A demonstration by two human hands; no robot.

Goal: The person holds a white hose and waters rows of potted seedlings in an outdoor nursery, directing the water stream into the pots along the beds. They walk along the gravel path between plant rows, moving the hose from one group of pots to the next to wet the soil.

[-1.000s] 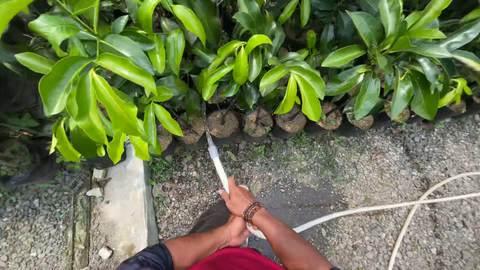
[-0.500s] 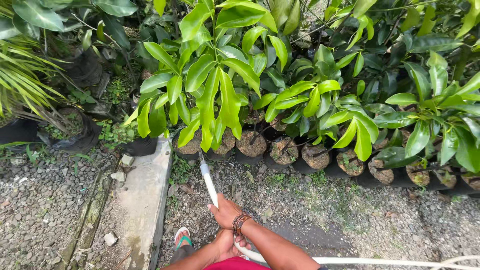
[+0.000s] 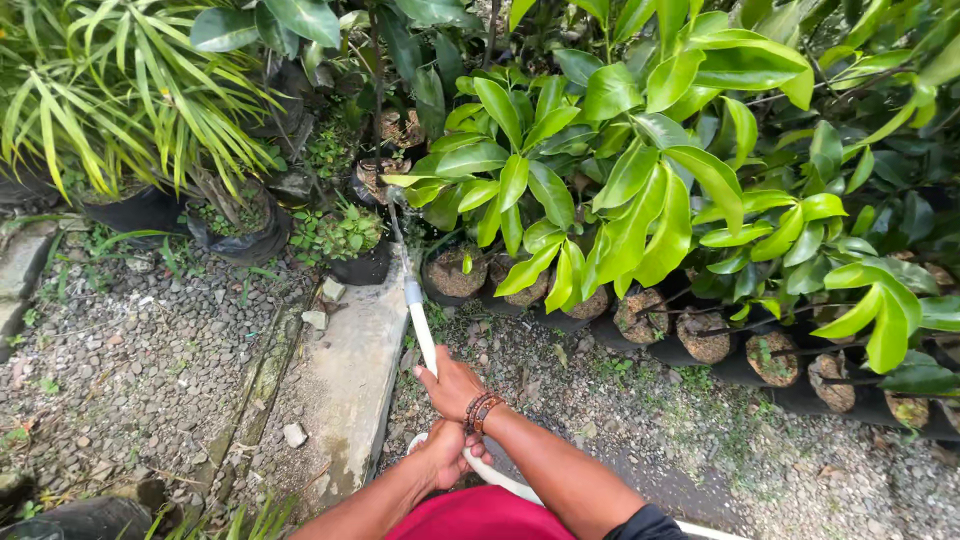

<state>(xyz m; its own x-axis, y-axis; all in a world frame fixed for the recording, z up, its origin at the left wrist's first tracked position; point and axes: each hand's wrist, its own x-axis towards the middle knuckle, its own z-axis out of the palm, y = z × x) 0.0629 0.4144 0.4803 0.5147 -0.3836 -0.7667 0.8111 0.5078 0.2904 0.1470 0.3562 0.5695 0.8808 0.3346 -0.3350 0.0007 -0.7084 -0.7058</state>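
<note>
Outdoors, on a gravel ground point(image 3: 140, 360) of small grey and brown stones, loose and rough, with weeds here and there. Across it, a worn concrete slab point(image 3: 345, 390), pale, flat and stained, with a mossy edge and a few broken chips beside it. Behind, a dense row of potted plants point(image 3: 620, 190): broad, glossy, bright green leaves above round black nursery bags point(image 3: 640, 320) packed with brown fibrous soil, set side by side. At far left, a spiky plant point(image 3: 120, 110) with long, narrow, arching blades in a dark pot. Just beside the slab's far end, a small leafy plant point(image 3: 345, 235) in a black pot.

Down the middle, a white hose point(image 3: 420, 330): smooth, tubular, stiff and straight at the front, with a pale blue fitting and a thin tip reaching in among the pots; limp and curved at the back, near a red shirt point(image 3: 475, 515) at the bottom edge.

Right hand point(image 3: 452, 385) clamped around the straight part of the hose, a beaded brown bracelet point(image 3: 483, 412) on its wrist. Left hand point(image 3: 445, 455) closed on the hose lower down, just behind the right, close to the body. Both forearms bare.
</note>
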